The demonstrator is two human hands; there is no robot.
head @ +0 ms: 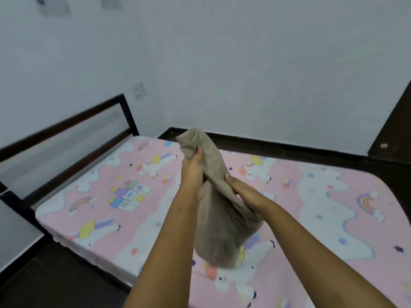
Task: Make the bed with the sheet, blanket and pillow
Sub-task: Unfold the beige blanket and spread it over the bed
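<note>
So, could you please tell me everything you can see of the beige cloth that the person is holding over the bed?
The beige cloth is a plain, soft-looking fabric, bunched and hanging in folds above the pink patterned sheet. The left hand grips it near its top, and the right hand grips it lower down. Its upper end sticks up past the left hand; its lower bulk sags toward the mattress. Whether it touches the sheet cannot be told.

beige blanket (219, 218); pink sheet (311, 230) with unicorn, rainbow print; black bed frame (66, 123); white wall (244, 63).
</note>
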